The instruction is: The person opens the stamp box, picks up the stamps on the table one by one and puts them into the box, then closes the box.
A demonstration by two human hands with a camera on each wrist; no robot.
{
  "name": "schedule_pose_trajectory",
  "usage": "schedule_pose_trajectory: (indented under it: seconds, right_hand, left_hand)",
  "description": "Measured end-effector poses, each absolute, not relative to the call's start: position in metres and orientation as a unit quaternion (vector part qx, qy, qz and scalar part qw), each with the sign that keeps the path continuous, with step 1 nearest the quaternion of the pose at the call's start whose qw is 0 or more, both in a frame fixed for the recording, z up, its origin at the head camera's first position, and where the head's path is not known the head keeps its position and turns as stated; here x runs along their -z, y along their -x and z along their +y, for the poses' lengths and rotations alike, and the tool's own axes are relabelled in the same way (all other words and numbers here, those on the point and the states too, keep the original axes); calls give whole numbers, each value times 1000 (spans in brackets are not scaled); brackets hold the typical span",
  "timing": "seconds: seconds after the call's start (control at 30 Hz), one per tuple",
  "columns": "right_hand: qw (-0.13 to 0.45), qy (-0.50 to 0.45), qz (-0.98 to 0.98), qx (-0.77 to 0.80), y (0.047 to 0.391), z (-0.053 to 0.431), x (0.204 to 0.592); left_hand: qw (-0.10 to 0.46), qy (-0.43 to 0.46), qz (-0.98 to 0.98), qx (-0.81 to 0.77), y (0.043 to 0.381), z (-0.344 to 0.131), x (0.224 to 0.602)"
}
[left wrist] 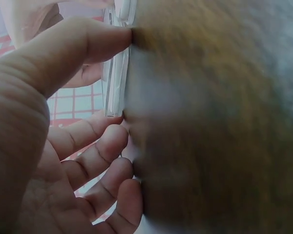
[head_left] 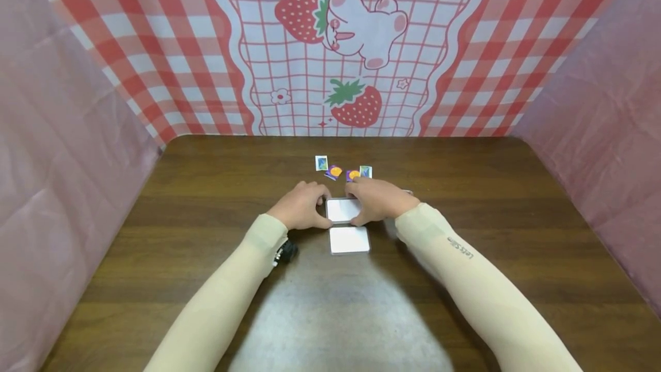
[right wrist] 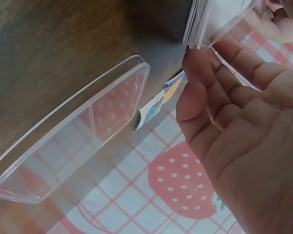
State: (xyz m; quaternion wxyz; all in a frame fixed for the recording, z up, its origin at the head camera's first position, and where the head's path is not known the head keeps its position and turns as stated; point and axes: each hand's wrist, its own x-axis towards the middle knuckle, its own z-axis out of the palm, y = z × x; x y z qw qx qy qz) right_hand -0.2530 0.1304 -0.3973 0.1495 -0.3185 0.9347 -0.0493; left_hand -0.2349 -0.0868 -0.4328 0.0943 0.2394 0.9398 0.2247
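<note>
A shallow clear plastic case (head_left: pixel 342 210) with a white surface inside lies flat on the table between both hands. My left hand (head_left: pixel 302 205) holds its left end, thumb at the near corner and forefinger at the far one; in the left wrist view the other fingertips (left wrist: pixel 132 195) rest on the tabletop. At the right end, my right hand (head_left: pixel 379 198) grips the case, thumb in front and fingers behind. Just nearer the body sits a white rounded rectangle (head_left: pixel 349 240), perhaps a stack of cards or a second case. The right palm partly hides the case.
A clear plastic lid or tray (right wrist: pixel 73 136) lies beyond the right hand, mostly hidden in the head view. Behind the hands are small stamp-like pictures (head_left: pixel 321 163) and purple-and-orange pieces (head_left: pixel 334 172). A checked cloth (head_left: pixel 191 56) hangs at the table's (head_left: pixel 232 159) far edge.
</note>
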Motion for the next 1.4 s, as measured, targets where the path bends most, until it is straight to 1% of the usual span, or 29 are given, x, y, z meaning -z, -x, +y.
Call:
schedule_pose_trajectory:
  seconds: [0.2,0.43,0.57,0.9,1.03,1.27,1.4]
  right_hand:
    - [154,323,932,61,254,134,400]
    - [156,332,926,88,254,137,401]
    - [169,324,925,106,254,138,404]
    - [180,302,929,113,254,136,401]
    - [172,312,929,101,254,136,402]
    - [139,346,925,80,254,137,400]
    - [134,353,922,83,253,140,398]
  left_hand:
    - [107,-232,939,-232,234,-88,433]
    - [107,-234,938,-230,234,-87,433]
    - [107,-237,938,-228,234,-87,432]
    - [105,-235,943,-212,233,-86,428]
    - [103,-238,943,-211,233,-87,428]
    - [111,-234,941,-217,232,-88,426]
    - [113,-232,941,-217,232,-88,426]
